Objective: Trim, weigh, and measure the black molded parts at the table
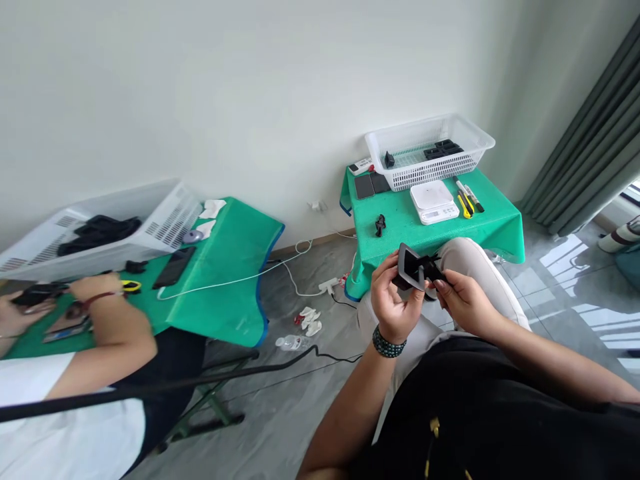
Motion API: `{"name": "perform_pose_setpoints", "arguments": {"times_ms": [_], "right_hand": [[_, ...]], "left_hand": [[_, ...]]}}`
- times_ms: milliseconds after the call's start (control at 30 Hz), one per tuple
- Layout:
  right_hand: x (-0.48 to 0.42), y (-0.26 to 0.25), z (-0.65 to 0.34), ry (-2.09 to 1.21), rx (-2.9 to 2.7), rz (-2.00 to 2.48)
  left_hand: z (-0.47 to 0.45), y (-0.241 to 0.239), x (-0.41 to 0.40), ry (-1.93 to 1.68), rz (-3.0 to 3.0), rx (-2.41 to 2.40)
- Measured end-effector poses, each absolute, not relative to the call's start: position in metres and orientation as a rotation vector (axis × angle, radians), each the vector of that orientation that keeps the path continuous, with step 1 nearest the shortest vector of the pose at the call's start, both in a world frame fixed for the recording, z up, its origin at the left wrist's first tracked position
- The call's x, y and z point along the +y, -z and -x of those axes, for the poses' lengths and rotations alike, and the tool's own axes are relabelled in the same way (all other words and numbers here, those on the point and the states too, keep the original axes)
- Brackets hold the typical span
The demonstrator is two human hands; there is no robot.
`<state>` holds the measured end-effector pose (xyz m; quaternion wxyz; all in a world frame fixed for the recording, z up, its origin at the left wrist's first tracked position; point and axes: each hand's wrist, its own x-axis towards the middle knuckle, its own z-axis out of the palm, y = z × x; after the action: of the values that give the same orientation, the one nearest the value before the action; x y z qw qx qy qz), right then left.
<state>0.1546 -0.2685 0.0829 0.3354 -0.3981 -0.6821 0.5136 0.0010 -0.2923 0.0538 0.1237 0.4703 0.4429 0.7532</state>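
My left hand (395,300) is closed around a black hollow plastic part (406,272) with a square grey rim, held above my lap with its opening tilted towards my right hand. Between thumb and fingers, my right hand (465,303) pinches a slim black piece (434,268) against that part. Whether the two are one object or separate pieces I cannot tell. On the green-covered table (395,247) ahead lies a small black clip-like piece (381,225). Beyond it stands a white digital scale (434,202).
A white basket (430,170) holds several black parts. Yellow cutters (466,205) and a marker lie beside the scale. At left, a co-worker's hands (97,288) handle a black item near another white basket (165,220). Cables, a power strip (329,286) and a plastic bottle (293,343) lie on the floor.
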Motion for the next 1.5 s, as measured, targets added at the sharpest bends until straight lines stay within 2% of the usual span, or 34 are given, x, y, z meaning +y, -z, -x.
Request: {"name": "perform_pose_setpoints", "arguments": {"times_ms": [367,500,667,900,1500], "right_hand": [[-0.219,-0.072,-0.127,-1.575,-1.796,1.139],[-0.184,-0.067,-0.109,-1.625,-1.750,1.150],[-0.142,-0.050,-0.075,-1.838,-1.643,1.126],[-0.141,-0.011,-0.034,-2.144,-1.447,1.146],[-0.134,-0.010,-0.023,-2.350,-1.156,1.256]], "left_hand": [[0.058,-0.044,-0.241,-2.110,-2.111,1.441],[0.075,-0.035,-0.205,-2.094,-2.102,1.459],[0.105,-0.003,-0.173,-2.028,-1.998,1.589],[0.131,0.042,-0.179,-1.923,-1.714,1.844],[0.145,0.035,-0.181,-1.688,-1.781,1.817]]}}
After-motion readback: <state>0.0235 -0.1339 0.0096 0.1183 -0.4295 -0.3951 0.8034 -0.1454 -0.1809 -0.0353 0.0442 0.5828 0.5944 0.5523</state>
